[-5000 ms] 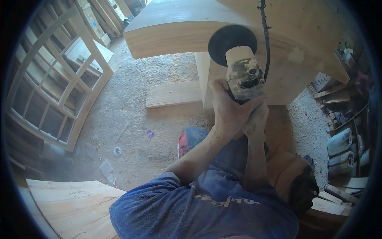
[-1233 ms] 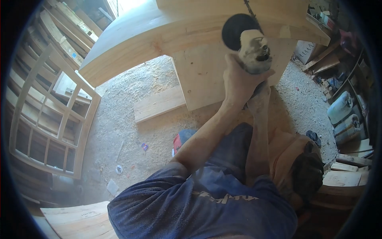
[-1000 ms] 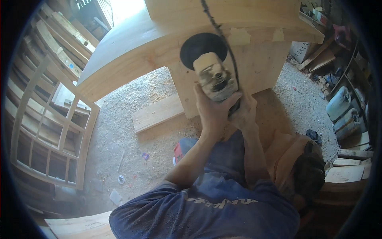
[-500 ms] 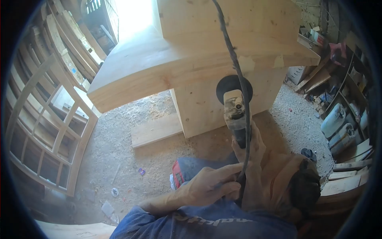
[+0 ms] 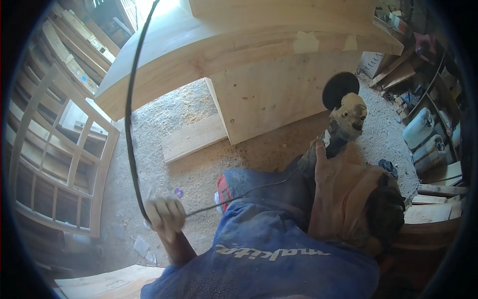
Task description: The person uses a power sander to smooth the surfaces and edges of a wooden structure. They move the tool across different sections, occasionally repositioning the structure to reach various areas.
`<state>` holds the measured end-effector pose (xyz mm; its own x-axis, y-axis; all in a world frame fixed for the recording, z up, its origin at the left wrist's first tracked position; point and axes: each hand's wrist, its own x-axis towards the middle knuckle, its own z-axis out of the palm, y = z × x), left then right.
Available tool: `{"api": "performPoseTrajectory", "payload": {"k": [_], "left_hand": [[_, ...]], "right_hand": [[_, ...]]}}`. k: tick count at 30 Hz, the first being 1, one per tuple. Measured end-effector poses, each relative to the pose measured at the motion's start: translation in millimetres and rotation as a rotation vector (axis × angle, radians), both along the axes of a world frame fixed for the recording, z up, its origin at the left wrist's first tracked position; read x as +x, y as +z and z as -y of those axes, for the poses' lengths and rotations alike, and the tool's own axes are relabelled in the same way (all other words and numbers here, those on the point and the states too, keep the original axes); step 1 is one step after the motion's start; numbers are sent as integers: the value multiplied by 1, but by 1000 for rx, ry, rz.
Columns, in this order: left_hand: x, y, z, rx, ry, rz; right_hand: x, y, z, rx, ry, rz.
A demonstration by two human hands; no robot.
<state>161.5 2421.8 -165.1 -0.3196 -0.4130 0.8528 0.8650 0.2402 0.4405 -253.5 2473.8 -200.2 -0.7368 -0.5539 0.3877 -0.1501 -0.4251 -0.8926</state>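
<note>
My left hand (image 5: 167, 215) is a fist around a dark power cable (image 5: 130, 99), low at the left of my body. From the fist the cable rises in a long bow to the top of the view, and a thinner stretch crosses my lap towards the tool. In my right hand (image 5: 322, 167) is an angle grinder (image 5: 348, 117), its head tilted up and to the right. The round black disc (image 5: 341, 90) on it overlaps the right part of an upright wooden panel (image 5: 284, 94) in this view. Above that panel runs a thick, curved-edged wooden top (image 5: 209, 57).
A loose board (image 5: 194, 138) lies on the dusty floor (image 5: 142, 149). On the left, a wooden window frame (image 5: 74, 154) leans by stacked planks (image 5: 64, 45). Plastic canisters (image 5: 418, 124) and offcuts (image 5: 433, 214) line the right side.
My left hand has swung out left and down, carrying the cable away from the grinder. My right hand has moved the grinder right, off the middle of the panel.
</note>
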Motion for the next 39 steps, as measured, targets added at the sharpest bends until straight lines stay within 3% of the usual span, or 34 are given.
{"api": "performPoseTrajectory", "payload": {"k": [2,3,5,6,9,10,12,13,15,17,19,22,25,29,31,34,35,37,38,39], "left_hand": [[-5,-14,-5,-253,-436,20],[4,-37,-7,-247,-438,20],[28,-84,-8,334,1,-212],[26,-81,-4,332,-3,-210],[6,-54,21,786,966,354],[-9,-39,23,782,966,362],[-54,-11,9,648,1760,400],[-64,-9,3,639,1759,407],[-85,-10,-10,64,1859,242],[-124,8,-16,-157,1183,253],[-179,28,-13,-40,905,609],[-256,29,25,-61,1028,614],[-285,40,39,-97,1039,653],[-294,60,36,133,855,758],[-290,62,38,400,721,612],[-263,63,41,344,889,666],[-253,62,42,341,893,663],[-234,57,40,265,997,705],[-224,51,39,260,998,708],[-214,44,39,334,987,629]], "right_hand": [[-8,-7,5,-19,2,-76],[-12,-11,5,-25,3,-115],[-13,-12,5,-28,-1,-150],[-11,-9,10,-5,16,-196],[7,17,28,-10,31,-255],[14,27,32,-26,35,-271],[23,38,42,-56,37,-254],[25,41,47,-89,36,-241],[17,39,60,-133,-5,-338],[12,40,73,-167,-39,-434],[13,51,76,-180,-89,-497],[16,58,77,-144,41,-321],[11,34,97,-225,161,-221],[37,30,105,-361,417,20],[54,28,100,-442,570,177],[74,28,92,-578,795,412],[76,26,92,-582,798,411],[78,27,92,-108,592,-2],[77,34,91,-112,591,3],[78,57,86,-105,414,-447]]}}
